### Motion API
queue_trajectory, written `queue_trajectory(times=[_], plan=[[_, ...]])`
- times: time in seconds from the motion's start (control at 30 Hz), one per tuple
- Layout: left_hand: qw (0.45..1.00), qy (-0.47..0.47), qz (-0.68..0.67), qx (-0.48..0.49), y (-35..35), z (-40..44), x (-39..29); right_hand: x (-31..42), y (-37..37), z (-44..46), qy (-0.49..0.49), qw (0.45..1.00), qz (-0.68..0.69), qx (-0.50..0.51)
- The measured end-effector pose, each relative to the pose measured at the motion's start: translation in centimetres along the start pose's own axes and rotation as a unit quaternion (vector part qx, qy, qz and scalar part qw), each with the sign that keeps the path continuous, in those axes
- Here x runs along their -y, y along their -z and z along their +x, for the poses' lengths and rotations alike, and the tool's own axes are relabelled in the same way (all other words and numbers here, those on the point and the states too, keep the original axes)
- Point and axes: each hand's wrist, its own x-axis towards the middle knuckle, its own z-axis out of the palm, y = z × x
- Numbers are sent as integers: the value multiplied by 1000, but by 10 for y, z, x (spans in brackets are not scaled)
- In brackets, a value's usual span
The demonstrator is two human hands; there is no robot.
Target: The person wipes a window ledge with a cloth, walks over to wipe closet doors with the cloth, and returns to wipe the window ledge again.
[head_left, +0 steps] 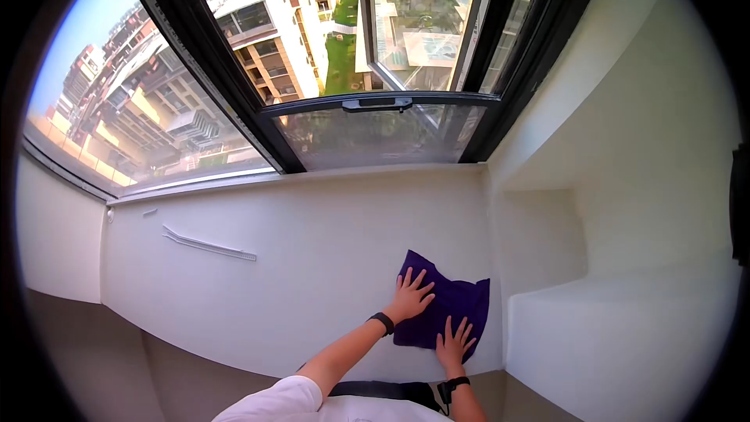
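Left hand (407, 303), right hand (451, 346) | both grips spread (palms down) | atop purple cloth (461, 298)

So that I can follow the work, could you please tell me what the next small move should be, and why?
Probably slide the cloth a little leftward: the left hand and right hand both lie on it, fingers spread, and it sits near the right end of the sill, which runs on leftward.
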Motion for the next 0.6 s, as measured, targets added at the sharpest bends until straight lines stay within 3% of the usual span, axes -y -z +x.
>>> queue_trajectory(times=[0.07, 0.2, 0.4, 0.47, 0.6], plan=[[999, 36, -4, -10, 11, -4, 10, 18, -10, -3, 34, 999, -13, 18], [993, 110, -4, -44, 14, -60, 33, 54, -37, -8, 191, 977, -78, 53], [978, 150, -21, -146, 1, -227, 108, 118, -85, -45, 366, 917, -141, 70], [965, 201, -4, -171, 2, -294, 128, 143, -107, -63, 430, 884, -152, 100], [893, 392, -25, -217, 7, -405, 164, 212, -151, -102, 521, 829, -142, 143]])
